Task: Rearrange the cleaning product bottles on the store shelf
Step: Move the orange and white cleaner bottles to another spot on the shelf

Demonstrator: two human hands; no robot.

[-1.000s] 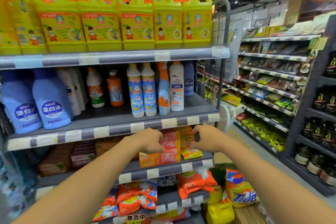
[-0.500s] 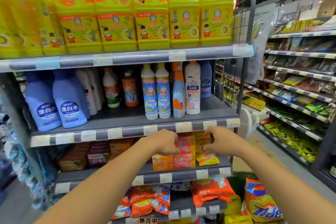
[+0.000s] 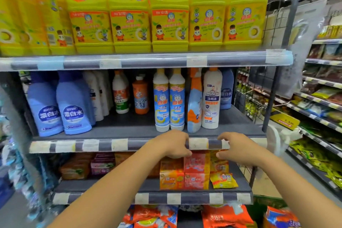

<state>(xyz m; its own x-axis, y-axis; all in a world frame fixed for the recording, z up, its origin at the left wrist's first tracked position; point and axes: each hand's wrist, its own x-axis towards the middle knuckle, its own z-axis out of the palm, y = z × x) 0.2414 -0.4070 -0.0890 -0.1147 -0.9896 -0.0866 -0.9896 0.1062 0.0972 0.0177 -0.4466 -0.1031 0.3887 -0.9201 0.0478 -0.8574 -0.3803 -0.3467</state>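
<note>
Low centre of the frame, the left hand (image 3: 172, 144) and right hand (image 3: 238, 147) hover with fingers loosely curled, gripping nothing, at the taped front rail of the grey metal shelf (image 3: 137, 144), a stretch of rail between them. Just above stand two tall white blue-labelled bottles (image 3: 161, 102), a blue-and-orange spray bottle (image 3: 194, 105) and a white squeeze bottle (image 3: 211, 98) near the edge; bare board runs left to two pale blue plastic bleach bottles (image 3: 74, 105).

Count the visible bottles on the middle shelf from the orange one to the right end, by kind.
Orange bottle: 1
White bottles with blue labels: 2
Blue-and-orange spray bottle: 1
White Mr Muscle bottle: 1
Blue bottle at the back: 1
Total: 6
</note>
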